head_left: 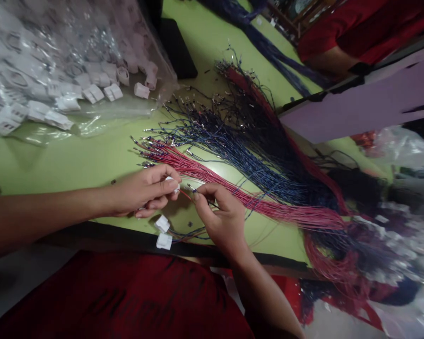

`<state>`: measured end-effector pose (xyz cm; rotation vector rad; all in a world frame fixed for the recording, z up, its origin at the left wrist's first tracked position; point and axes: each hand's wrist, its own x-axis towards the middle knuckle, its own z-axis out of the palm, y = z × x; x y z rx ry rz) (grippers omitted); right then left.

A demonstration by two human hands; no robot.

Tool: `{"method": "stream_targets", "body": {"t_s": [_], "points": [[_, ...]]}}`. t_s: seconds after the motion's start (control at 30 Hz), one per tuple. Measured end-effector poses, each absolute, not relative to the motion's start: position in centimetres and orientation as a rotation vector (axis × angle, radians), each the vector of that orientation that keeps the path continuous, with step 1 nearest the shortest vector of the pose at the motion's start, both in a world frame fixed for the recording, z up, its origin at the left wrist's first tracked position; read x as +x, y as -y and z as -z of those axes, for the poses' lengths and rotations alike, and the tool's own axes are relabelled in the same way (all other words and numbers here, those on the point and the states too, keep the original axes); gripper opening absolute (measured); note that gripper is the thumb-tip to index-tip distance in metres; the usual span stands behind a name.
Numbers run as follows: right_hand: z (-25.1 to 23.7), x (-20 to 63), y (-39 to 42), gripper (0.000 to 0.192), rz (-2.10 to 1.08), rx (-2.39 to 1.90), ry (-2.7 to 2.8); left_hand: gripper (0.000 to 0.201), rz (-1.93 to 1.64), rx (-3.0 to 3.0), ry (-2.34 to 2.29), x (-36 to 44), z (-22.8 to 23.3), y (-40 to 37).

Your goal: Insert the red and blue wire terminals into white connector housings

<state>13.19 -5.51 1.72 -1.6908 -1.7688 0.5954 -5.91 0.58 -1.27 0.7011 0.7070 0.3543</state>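
Observation:
Between the thumb and fingers of my left hand (150,190) is a small white plastic connector housing (175,186), mostly covered by the fingertips. A red wire (185,194) runs from it toward my right hand (222,214). My right hand pinches a dark wire with a metal crimp terminal (191,188) at its tip, pointing at the housing with a small gap between them. Just below, two white connectors (164,241) with blue and red wires lie near the table edge. Beyond my hands stretches a bundle of red wires (212,176), terminals toward the left.
A clear plastic bag (92,120) full of white housings fills the upper left. Blue wires (254,165) lie behind the red bundle on the green table (74,165). A purple panel (360,106) stands at right; another person's red sleeve (325,37) shows behind it.

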Motion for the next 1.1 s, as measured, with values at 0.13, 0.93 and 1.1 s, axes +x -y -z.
{"method": "stream_targets", "body": {"t_s": [0.13,0.93,1.1], "points": [[-1.4,13.0,5.7,0.010,-0.598,-1.669,1.774,0.019,-0.366,0.674,-0.712,-5.9,1.3,-0.6],[-1.3,12.6,5.5,0.019,-0.426,-1.643,2.075,0.014,-0.242,0.793,-0.763,-5.6,0.5,-0.7],[-1.2,12.1,5.4,0.016,-0.472,-1.510,2.043,0.011,-0.214,0.755,-0.714,-5.8,0.7,-0.9]]}}
